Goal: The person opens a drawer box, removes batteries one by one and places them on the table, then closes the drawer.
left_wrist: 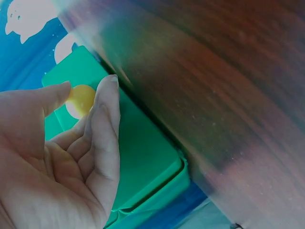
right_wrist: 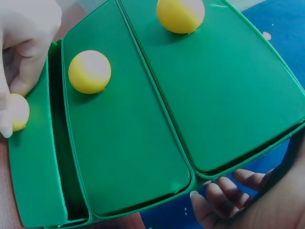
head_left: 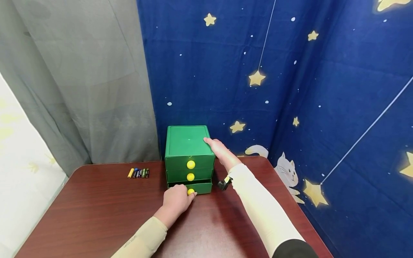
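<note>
A green drawer cabinet [head_left: 188,138] with three stacked drawers and round yellow knobs stands at the back of the table. Its bottom drawer [head_left: 204,188] is pulled out slightly, leaving a dark gap behind the front in the right wrist view. My left hand [head_left: 176,198] pinches the bottom yellow knob [left_wrist: 80,101] between thumb and fingers. On the cabinet's right side rests my right hand [head_left: 222,152], near the top edge. Its relaxed fingers [right_wrist: 226,195] lie along the cabinet's side in the right wrist view. The drawer's contents cannot be seen.
Left of the cabinet, several small batteries [head_left: 142,173] lie in a row beside a yellow cylinder [head_left: 130,173]. The brown table [head_left: 106,215] meets a grey curtain [head_left: 93,89] and a blue star-patterned curtain [head_left: 206,71] behind.
</note>
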Motion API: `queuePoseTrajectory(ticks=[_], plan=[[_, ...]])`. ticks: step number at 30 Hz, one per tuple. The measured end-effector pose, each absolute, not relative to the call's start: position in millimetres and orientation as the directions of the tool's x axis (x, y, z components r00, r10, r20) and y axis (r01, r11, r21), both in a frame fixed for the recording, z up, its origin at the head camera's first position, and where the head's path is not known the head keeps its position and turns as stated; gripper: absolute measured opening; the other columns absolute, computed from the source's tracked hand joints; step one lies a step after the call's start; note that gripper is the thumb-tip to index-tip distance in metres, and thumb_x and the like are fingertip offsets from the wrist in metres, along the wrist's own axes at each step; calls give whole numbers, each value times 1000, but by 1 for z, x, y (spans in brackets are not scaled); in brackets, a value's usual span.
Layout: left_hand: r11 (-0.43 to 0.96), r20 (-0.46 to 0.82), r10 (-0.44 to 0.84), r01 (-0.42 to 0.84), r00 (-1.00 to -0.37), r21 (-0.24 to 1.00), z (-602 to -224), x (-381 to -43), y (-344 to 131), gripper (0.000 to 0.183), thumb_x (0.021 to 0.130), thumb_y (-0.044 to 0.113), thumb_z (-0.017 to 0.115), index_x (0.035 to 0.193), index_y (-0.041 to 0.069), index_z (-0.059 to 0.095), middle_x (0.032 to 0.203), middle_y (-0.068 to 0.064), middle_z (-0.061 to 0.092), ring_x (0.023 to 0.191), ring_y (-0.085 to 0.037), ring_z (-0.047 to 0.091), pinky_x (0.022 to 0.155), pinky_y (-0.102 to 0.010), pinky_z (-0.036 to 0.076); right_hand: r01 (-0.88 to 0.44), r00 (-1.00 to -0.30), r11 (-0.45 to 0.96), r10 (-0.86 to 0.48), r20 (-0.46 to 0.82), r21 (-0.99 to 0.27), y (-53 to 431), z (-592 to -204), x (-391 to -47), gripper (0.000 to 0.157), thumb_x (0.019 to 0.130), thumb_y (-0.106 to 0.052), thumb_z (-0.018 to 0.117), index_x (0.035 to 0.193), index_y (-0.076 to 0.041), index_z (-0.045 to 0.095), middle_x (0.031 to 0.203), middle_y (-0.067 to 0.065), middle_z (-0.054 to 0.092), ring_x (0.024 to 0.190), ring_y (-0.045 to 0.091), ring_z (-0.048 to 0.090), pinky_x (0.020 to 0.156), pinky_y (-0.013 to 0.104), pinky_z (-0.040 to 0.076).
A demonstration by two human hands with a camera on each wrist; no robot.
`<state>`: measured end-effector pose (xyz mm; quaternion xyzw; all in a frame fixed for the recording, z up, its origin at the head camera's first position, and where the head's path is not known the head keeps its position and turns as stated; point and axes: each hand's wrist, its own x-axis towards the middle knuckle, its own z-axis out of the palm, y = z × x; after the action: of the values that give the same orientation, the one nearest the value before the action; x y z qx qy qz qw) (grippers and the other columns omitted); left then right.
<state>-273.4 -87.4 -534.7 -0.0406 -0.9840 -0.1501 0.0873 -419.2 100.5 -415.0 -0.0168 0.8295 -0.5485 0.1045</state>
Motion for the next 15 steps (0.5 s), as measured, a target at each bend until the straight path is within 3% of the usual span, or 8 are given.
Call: queuePoseTrajectory(ticks=[15], plan=[[940, 167, 45, 98, -985, 326, -535, -277, -89, 50, 101, 45, 77, 64, 17, 56, 71, -8, 63, 67, -32, 69, 57, -51, 56, 72, -979, 395, -149, -141, -916, 100, -413, -418, 77, 109, -61, 54, 156, 0, 50, 150, 20, 56, 144, 38, 51, 124, 54, 38]])
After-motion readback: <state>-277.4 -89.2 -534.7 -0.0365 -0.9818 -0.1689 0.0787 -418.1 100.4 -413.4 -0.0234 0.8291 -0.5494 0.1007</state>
